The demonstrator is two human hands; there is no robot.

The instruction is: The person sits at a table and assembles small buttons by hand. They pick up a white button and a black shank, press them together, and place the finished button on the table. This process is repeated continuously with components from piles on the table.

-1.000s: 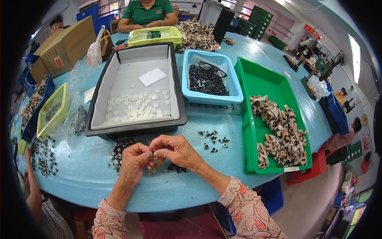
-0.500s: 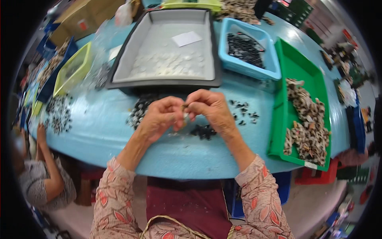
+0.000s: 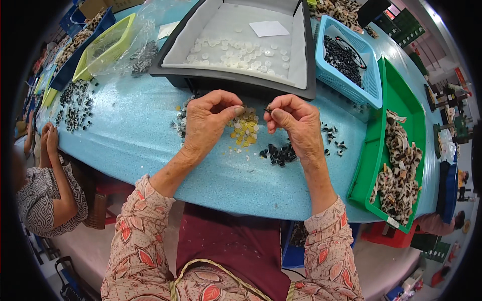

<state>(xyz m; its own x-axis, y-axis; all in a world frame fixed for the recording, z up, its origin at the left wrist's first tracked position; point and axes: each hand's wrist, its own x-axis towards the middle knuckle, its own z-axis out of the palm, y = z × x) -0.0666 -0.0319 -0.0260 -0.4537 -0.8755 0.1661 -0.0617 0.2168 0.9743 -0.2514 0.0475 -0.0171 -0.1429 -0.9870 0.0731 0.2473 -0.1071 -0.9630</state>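
White paper slip [image 3: 268,28] inside grey tray [image 3: 201,35]

We record a white rectangular paper slip [image 3: 269,28] lying flat on the pale liner at the far end of the grey tray [image 3: 236,83]. A clear plastic bag [image 3: 131,37], crumpled, lies left of that tray, partly draped over a yellow-green basket [image 3: 83,67]. A small white paper label [image 3: 167,30] lies beside the bag. A brown cardboard box [image 3: 103,5] stands at the far edge. At the far right we note a small red sign [image 3: 460,78], too small to describe further
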